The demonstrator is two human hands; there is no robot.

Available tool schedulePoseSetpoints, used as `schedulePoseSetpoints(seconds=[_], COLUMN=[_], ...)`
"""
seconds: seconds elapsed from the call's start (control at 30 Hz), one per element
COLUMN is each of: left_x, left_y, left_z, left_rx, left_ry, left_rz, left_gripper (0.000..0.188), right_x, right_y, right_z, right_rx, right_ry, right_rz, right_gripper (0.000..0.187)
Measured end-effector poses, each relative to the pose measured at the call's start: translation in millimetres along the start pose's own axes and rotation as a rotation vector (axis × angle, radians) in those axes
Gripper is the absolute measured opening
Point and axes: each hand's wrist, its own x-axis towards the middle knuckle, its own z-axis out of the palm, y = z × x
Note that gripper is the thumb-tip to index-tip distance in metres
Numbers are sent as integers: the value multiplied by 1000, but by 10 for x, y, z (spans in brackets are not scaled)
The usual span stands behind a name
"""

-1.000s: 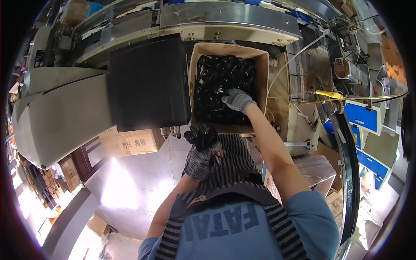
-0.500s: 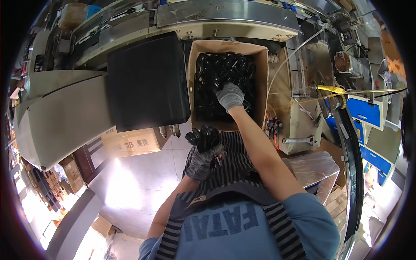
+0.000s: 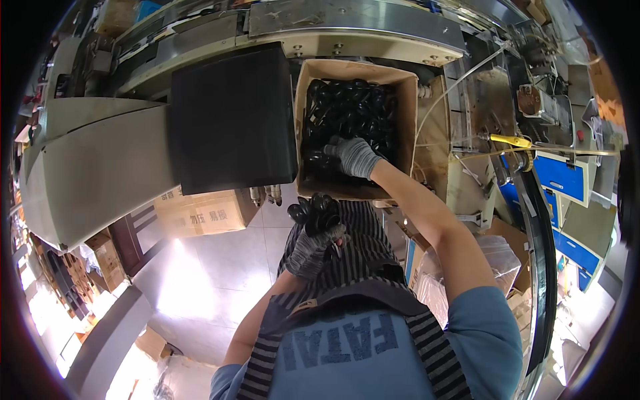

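Observation:
A bunch of glossy black pieces with rounded heads [image 3: 315, 210] is gripped in my left hand [image 3: 313, 252], gloved in grey, in front of my striped apron. Thin stems seem to stick out below its fingers; their exact kind I cannot make out. An open cardboard box [image 3: 299, 120] holds many similar black pieces [image 3: 350, 107] in a jumbled heap. Inside its near half, my grey-gloved right hand [image 3: 357, 158] reaches down with curled fingers closed at a black rounded piece [image 3: 319, 159]. The fingertips are partly hidden among the heap.
Left of the box stands a large black block-shaped cover [image 3: 233, 120], beside a beige machine housing [image 3: 100, 177]. A metal rail [image 3: 353, 19] runs behind. A closed carton [image 3: 200, 213] sits below the black cover. To the right are a yellow-handled tool [image 3: 511, 141] and blue drawers [image 3: 560, 172].
My right hand has moved nearer to me and slightly left within the box, its forearm swinging outward. My left hand keeps its bunch almost in place. The view has shifted slightly.

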Motion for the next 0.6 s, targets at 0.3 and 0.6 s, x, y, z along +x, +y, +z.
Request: schedulePoseSetpoints(seconds=[0.3, 0.6], left_x=[-20, 69], left_y=[-26, -47], left_z=[55, 2], left_rx=[-106, 72], left_ry=[34, -17], left_rz=[31, 49], left_gripper=[38, 21], right_x=[166, -22], right_y=[1, 429], right_z=[-63, -222], right_rx=[-195, 9], right_ry=[6, 314], right_rz=[-46, 152], right_gripper=[47, 40])
